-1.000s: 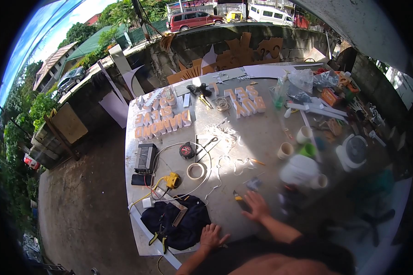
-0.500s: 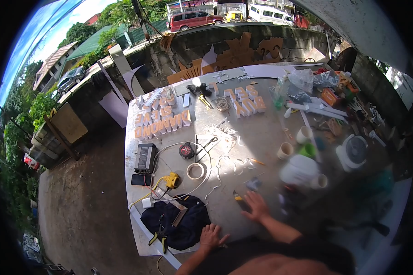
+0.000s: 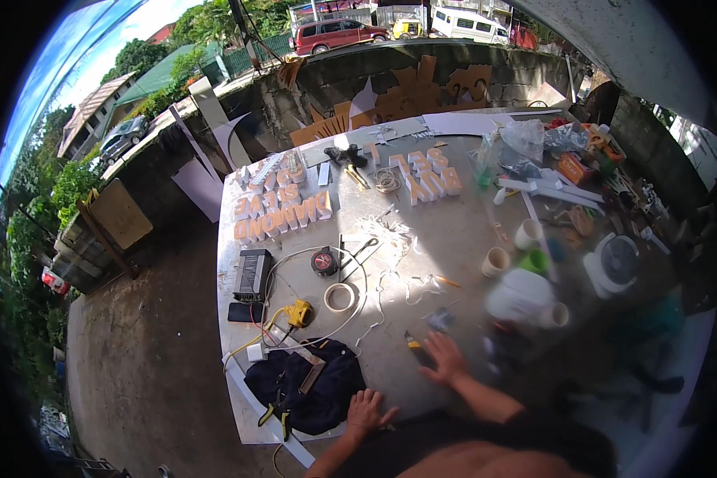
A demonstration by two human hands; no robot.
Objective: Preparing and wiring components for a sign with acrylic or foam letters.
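My left hand (image 3: 366, 410) rests on the near edge of the metal-topped table, fingers spread, beside a dark blue cloth (image 3: 338, 390). My right hand (image 3: 446, 360) lies on the tabletop with its fingers stretched out and nothing gripped. Right against its thumb side is a yellow and black utility knife (image 3: 413, 343). Just beyond the fingertips sits a small, blurred clear-plastic piece (image 3: 440, 320). Pliers with yellow and black handles (image 3: 276, 420) lie on the cloth, below a flat metal bar (image 3: 311, 376).
Farther left are a roll of tape (image 3: 339, 298), a yellow power tool (image 3: 298, 314), a tape measure (image 3: 324, 262) and a grey power supply (image 3: 252, 275). Cut-out letters (image 3: 281, 217) stand at the back. White cups (image 3: 495, 261) and a white container (image 3: 520, 296) crowd the right.
Both hands stay where they were. A dark, blurred shape at the lower right, beyond the table, has shifted slightly.
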